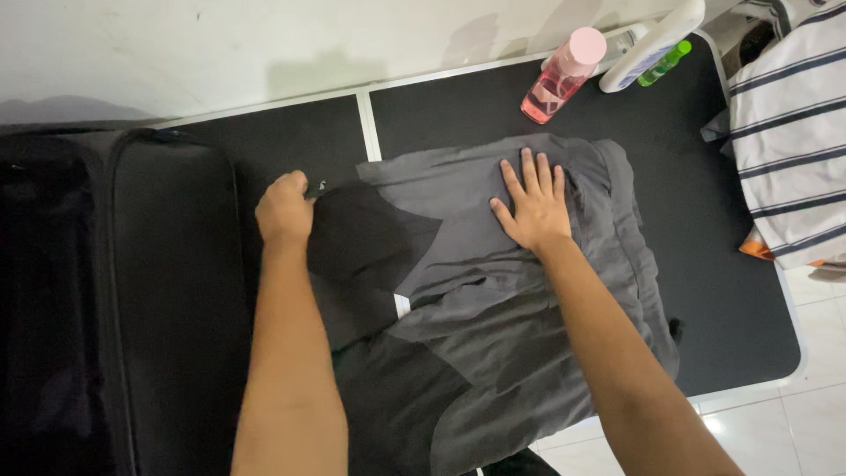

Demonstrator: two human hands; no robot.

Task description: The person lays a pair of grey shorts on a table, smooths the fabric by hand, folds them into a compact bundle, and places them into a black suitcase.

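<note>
Left hand [284, 208] grips the shirt [493, 300] edge, right hand [531, 205] lies flat; a hard pull may wrinkle it.

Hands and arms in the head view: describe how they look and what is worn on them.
Both arms are bare from the bottom edge of the picture up to the hands; no sleeve shows. The left hand and the right hand wear no gloves, and no watch, bracelet or ring can be seen on either wrist or on the fingers that show. There are no markings, straps or cables on them.
</note>
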